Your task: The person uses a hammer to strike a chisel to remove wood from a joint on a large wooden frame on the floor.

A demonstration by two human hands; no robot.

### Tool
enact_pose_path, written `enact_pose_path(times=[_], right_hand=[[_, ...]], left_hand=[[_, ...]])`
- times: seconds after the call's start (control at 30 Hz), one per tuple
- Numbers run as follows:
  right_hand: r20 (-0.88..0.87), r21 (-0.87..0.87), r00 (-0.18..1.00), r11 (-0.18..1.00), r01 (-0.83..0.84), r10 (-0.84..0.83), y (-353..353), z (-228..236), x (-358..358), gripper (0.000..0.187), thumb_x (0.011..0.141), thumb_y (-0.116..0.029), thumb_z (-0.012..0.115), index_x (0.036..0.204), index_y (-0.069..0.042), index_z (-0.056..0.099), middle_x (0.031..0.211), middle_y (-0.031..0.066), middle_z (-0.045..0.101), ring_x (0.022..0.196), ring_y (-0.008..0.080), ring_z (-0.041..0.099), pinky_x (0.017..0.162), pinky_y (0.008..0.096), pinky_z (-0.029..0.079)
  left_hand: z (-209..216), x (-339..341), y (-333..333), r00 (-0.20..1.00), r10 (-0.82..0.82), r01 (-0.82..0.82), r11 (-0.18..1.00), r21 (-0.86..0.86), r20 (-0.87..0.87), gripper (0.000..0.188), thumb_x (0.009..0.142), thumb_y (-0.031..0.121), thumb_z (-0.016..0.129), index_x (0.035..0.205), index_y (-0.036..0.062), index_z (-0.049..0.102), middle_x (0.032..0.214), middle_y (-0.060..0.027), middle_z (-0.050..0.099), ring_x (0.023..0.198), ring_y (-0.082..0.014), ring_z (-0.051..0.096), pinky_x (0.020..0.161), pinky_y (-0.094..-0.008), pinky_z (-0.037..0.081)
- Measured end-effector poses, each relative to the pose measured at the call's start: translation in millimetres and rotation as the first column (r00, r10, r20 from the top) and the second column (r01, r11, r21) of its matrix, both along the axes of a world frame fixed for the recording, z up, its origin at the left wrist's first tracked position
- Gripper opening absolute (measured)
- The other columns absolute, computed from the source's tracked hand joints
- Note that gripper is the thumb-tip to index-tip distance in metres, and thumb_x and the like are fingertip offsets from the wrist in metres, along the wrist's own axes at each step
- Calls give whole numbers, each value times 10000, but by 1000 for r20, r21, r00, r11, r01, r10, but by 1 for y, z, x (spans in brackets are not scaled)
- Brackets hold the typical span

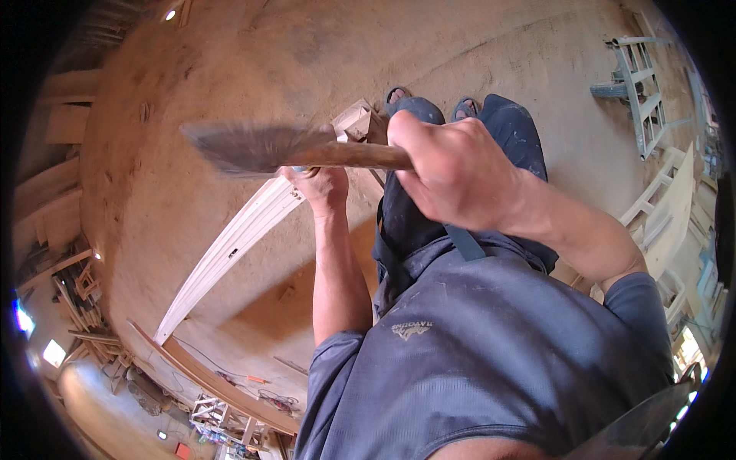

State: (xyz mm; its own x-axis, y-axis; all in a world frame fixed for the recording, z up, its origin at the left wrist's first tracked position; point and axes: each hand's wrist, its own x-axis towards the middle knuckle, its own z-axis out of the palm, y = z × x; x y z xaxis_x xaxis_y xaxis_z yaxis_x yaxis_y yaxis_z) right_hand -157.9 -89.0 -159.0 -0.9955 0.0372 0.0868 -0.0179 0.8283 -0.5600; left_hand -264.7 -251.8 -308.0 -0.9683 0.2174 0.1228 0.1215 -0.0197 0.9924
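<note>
My right hand (452, 161) is closed round the wooden handle of a striking tool (360, 156) held up in front of me. The tool's wide, dark head is smeared by motion, so I cannot tell its exact kind. Below and behind it, my left hand (326, 188) is closed at the upper end of a long, pale grooved wooden board (230, 249). Something small shows by its fingers, partly hidden by the tool, and I cannot make out what it is. The board slants down to the left and has a small dark slot in its face.
Pale wood pieces (359, 121) stand just beyond my left hand, beside my legs. At the lower left a brown plank (215, 376) lies with cables near it. Wooden frames (644, 100) stand at the right, and stacked timber (65, 184) lines the left.
</note>
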Motion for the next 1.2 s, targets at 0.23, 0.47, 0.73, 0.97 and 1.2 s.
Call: enact_pose_path(times=[0.23,0.47,0.73,0.97,1.2], right_hand=[[261,-74,945,972,225,-199,33,-36,40,209,868,-81,612,1024,31,531,669,256,642,697,455,684,641,528,569],[443,-191,814,848,494,-375,42,-123,163,342,847,-75,665,1127,82,547,736,187,627,551,223,642,530,381,519],[810,-280,497,540,794,-312,47,-97,135,283,853,-57,642,1092,67,555,690,130,596,513,190,604,504,356,500],[798,-265,506,563,783,-327,48,-92,125,274,858,-60,657,1092,42,558,679,129,598,510,191,612,508,363,502],[811,-230,489,595,770,-320,38,-99,142,250,828,-54,676,1020,49,552,724,220,591,642,293,670,609,404,517]], left_hand=[[11,30,-5,990,12,-19,998,-52,-143,163,873,-32,687,785,49,577,702,-34,600,652,-101,546,634,-260,462],[50,-1,6,992,82,-104,958,269,93,238,834,-8,701,749,49,486,632,-21,497,563,-112,473,513,-284,402],[68,-61,-16,961,-276,247,871,425,8,71,868,41,663,898,-1,614,816,-140,577,699,-222,562,633,-354,484],[25,-50,-27,998,-66,53,907,418,17,92,874,3,537,913,45,609,667,-108,527,585,-206,508,477,-336,457],[23,-33,-25,987,-148,161,952,259,-68,64,791,-45,515,742,-4,512,601,-127,512,527,-205,508,467,-336,482]])
